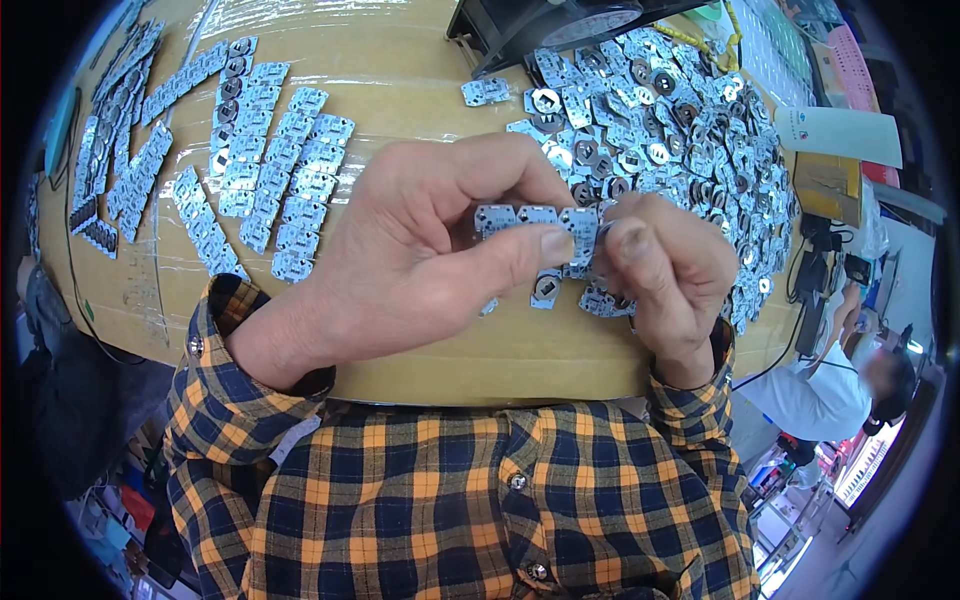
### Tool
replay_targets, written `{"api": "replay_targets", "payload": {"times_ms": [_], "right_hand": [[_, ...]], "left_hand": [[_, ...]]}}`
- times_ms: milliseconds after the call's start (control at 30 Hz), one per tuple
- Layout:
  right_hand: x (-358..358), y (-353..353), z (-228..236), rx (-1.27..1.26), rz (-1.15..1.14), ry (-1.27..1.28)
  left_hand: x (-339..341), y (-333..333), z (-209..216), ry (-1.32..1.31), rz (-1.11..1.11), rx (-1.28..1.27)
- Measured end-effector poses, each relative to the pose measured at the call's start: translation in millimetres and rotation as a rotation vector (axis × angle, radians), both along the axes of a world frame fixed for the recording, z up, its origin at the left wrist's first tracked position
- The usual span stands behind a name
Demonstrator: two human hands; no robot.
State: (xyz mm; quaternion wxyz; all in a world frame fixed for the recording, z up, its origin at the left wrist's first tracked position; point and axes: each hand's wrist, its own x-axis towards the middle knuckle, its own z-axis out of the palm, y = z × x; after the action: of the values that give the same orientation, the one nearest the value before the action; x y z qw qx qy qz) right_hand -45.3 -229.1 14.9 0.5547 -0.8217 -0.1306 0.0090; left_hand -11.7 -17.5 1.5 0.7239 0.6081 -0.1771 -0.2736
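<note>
A short strip of small white circuit boards (537,215) is in front of me, above the table. My left hand (415,245) grips it between thumb and fingers, the thumb pressed along its face. My right hand (678,268) is closed at the strip's right end, thumb and bent fingers pinching there. The fingers hide whether it holds the end board of that strip or a separate one. A single loose board (546,288) with a dark round part lies on the table just below the hands.
A large heap of loose circuit boards (690,150) covers the table's right side. Several unbroken board strips (300,185) lie in rows at the left. A black fan-like device (550,25) stands at the back. A person in white (815,395) is at the far right.
</note>
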Motion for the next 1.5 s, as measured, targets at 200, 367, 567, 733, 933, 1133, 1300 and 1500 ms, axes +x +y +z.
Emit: {"api": "replay_targets", "payload": {"times_ms": [200, 367, 567, 733, 933, 1133, 1300, 1500], "right_hand": [[-1.8, 7.9, -0.8, 0.013, 0.089, 0.015], [-0.3, 3.8, -1.2, -0.079, 0.127, 0.008], [-6.1, 8.6, 3.0, 0.78, 0.16, 0.719], [-0.9, 6.1, -4.3, 1.106, 0.136, 0.833], [-1.7, 11.9, -3.8, 0.809, -0.094, 0.615], [-3.3, 10.3, -3.7, 0.476, -0.11, 0.486], [-3.2, 10.3, -2.3, 0.389, -0.09, 0.477], [-2.4, 9.2, -7.6, 0.49, -0.107, 0.506]], "left_hand": [[-1.1, -1.4, -6.8, -0.033, -0.061, -0.045], [1.0, -1.6, -1.0, 0.118, -0.021, 0.011], [4.6, -2.2, 7.1, 0.415, -0.078, -0.236], [6.9, -3.6, -1.5, 0.45, -0.093, -0.302], [1.2, -7.9, -5.1, 0.163, 0.058, -0.169], [-4.6, -12.0, -9.5, -0.322, 0.189, -0.036], [-2.8, -9.6, -8.2, -0.668, 0.265, 0.129], [-1.8, -14.3, -11.1, -0.688, 0.336, 0.115]]}}
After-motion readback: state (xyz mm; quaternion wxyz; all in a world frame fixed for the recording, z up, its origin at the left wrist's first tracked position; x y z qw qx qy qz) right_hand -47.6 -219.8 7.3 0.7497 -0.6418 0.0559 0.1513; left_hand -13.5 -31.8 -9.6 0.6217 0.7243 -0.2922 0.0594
